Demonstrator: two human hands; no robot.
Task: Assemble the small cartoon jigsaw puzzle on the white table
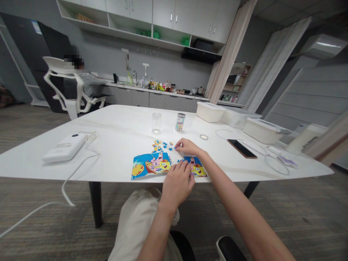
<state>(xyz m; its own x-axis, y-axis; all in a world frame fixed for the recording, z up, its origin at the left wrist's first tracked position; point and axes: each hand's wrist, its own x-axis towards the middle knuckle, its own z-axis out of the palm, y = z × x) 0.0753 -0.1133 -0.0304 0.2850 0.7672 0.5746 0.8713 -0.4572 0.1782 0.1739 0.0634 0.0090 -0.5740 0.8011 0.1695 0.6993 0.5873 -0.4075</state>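
Note:
A colourful cartoon picture card (150,165) lies near the front edge of the white table (114,137). To its right sits a partly assembled jigsaw puzzle (197,166) with the same cartoon picture. Loose blue and yellow puzzle pieces (161,145) are scattered just behind them. My left hand (177,183) rests on the puzzle's left edge, fingers together and pressing down. My right hand (187,146) reaches over the loose pieces, fingertips pinched on a small blue piece.
Behind the pieces stand a clear glass (156,122) and a small printed can (179,121). A white power bank (65,146) with cable lies left. A phone (241,148), white lidded bins (210,111) and cables sit right. A person sits in a white chair (66,88) at the far counter.

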